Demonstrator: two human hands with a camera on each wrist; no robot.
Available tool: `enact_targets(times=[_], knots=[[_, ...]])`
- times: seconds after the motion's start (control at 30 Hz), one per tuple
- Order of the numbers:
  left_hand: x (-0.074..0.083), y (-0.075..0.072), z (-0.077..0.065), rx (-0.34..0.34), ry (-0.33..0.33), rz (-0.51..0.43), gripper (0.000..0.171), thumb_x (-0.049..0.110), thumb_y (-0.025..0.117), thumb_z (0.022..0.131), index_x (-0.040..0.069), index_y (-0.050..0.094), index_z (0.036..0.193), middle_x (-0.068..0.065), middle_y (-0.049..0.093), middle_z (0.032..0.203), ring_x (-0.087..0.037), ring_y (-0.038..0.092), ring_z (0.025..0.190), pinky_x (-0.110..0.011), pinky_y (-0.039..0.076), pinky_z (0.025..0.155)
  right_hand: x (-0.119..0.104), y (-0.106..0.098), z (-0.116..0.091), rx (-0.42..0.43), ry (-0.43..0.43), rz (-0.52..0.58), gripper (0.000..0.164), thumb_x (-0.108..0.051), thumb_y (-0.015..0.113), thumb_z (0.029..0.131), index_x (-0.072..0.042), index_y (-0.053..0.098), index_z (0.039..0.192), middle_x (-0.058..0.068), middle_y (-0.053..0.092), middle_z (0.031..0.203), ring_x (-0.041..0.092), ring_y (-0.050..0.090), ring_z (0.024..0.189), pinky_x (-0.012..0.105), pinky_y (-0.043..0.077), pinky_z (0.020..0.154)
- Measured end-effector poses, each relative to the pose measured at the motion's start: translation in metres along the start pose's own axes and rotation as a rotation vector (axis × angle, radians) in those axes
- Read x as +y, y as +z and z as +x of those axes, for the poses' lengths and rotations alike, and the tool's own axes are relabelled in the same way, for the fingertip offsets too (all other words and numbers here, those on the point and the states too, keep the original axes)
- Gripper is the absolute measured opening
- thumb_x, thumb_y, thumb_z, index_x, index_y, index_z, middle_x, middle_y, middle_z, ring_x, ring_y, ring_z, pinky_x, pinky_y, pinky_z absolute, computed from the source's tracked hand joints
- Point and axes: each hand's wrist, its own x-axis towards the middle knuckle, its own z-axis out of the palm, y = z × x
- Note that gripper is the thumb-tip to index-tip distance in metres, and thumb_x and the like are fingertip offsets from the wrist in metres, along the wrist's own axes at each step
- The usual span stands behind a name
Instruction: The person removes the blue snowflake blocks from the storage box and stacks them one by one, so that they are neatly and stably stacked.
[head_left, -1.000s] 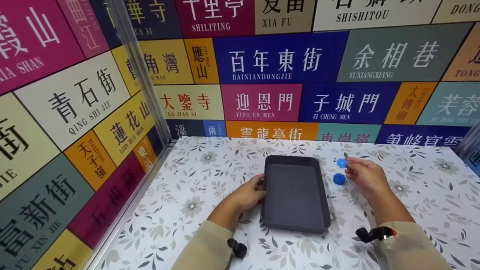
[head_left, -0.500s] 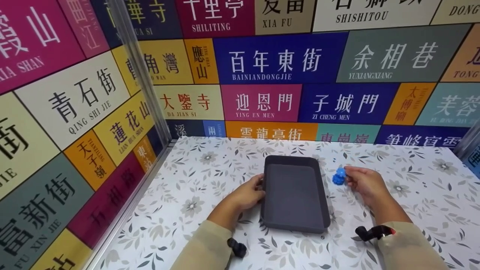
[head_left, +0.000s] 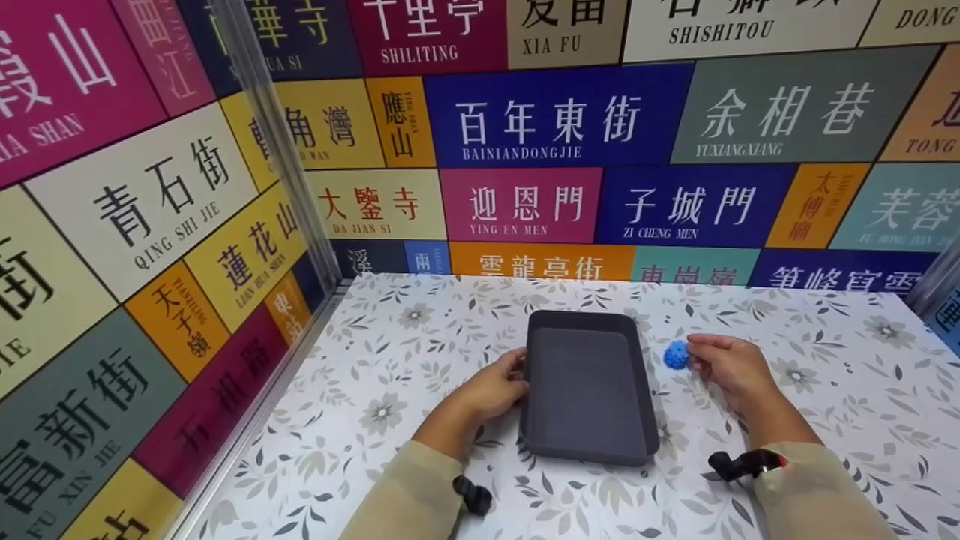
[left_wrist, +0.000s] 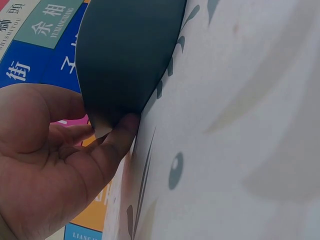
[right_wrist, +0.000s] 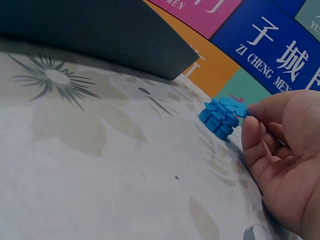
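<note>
A dark grey rectangular tray point(head_left: 589, 397) lies on the table. My left hand point(head_left: 491, 386) holds it at its left wall; in the left wrist view its finger and thumb touch the wall point(left_wrist: 130, 55). Right of the tray, my right hand point(head_left: 731, 367) pinches a light blue snowflake-shaped disc point(right_wrist: 235, 106) between thumb and fingertip. The disc sits at the top of a short stack of blue snowflake discs point(right_wrist: 215, 122), on the side facing the hand. Whether it is pressed fully onto them, I cannot tell.
A white tablecloth point(head_left: 420, 337) with grey flowers and leaves covers the table. Colourful sign-printed panels point(head_left: 525, 202) rise behind it and along the left side. Black cameras point(head_left: 472, 495) are strapped at both wrists.
My right hand has brought the light blue disc down and slightly towards me onto the darker blue discs. The left hand and tray stay in place.
</note>
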Motion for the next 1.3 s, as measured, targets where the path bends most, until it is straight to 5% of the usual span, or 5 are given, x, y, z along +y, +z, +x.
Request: enact_targets(times=[0.37, 0.73, 1.3], knots=[[-0.0002, -0.0022, -0.0010, -0.018, 0.001, 0.009, 0.070, 0.005, 0.059, 0.100, 0.009, 0.037, 0.167, -0.017, 0.051, 0.164, -0.036, 0.049, 0.152, -0.051, 0.044, 0.125, -0.0002, 0.0024, 0.0005, 0.014, 0.011, -0.001, 0.020, -0.013, 0.074, 0.101, -0.008, 0.078, 0.119, -0.012, 0.076, 0.088, 0.005, 0.067, 0.075, 0.019, 0.060, 0.070], [-0.0025, -0.0051, -0.0004, -0.032, 0.000, 0.037, 0.070, 0.008, 0.057, 0.101, 0.008, 0.034, 0.168, -0.017, 0.050, 0.165, -0.035, 0.048, 0.154, -0.050, 0.043, 0.126, 0.0036, 0.0038, 0.0042, 0.022, 0.017, -0.131, 0.047, -0.020, 0.073, 0.102, 0.002, 0.064, 0.142, -0.014, 0.074, 0.092, 0.002, 0.068, 0.078, 0.017, 0.060, 0.075], [-0.0031, -0.0052, -0.0005, -0.028, -0.010, 0.047, 0.068, 0.009, 0.058, 0.103, 0.010, 0.036, 0.167, -0.017, 0.050, 0.165, -0.035, 0.047, 0.154, -0.051, 0.044, 0.125, 0.0046, 0.0066, 0.0030, 0.044, 0.015, -0.090, 0.046, -0.018, 0.071, 0.103, 0.002, 0.062, 0.143, -0.012, 0.074, 0.092, 0.004, 0.069, 0.078, 0.020, 0.061, 0.075]])
